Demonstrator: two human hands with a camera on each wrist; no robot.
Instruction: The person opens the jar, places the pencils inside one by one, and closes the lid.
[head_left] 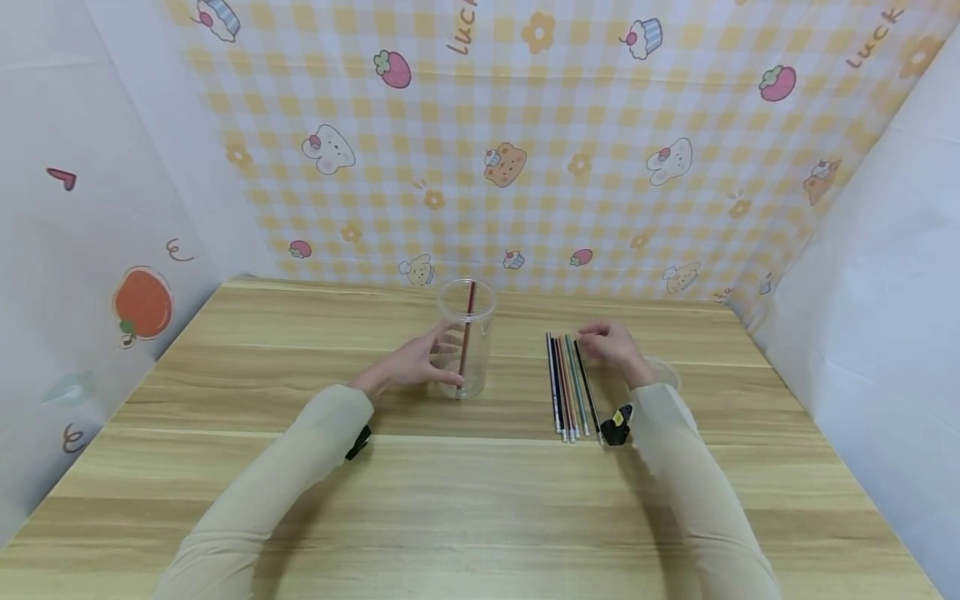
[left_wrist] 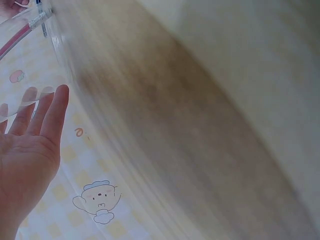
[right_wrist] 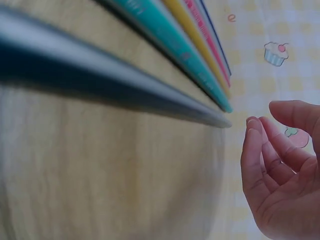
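A tall clear plastic cup (head_left: 480, 350) stands upright with one dark red pencil (head_left: 466, 337) leaning inside it. My left hand (head_left: 408, 362) holds the cup from the left, thumb on the near side and fingers around the far side. Several pencils (head_left: 567, 387) lie side by side to the right of the cup, their eraser ends toward me. At the far tips of the pencils is my right hand (head_left: 609, 343), fingers loosely bent. In the right wrist view a gap shows between its thumb and fingers, and the dark pencil (right_wrist: 125, 87) lies apart from them.
A clear round lid or dish (head_left: 663, 373) lies beside my right wrist, partly hidden by the arm. The wood-grain table (head_left: 480, 517) ends at a yellow checked backdrop (head_left: 480, 217). White sheets hang along both sides.
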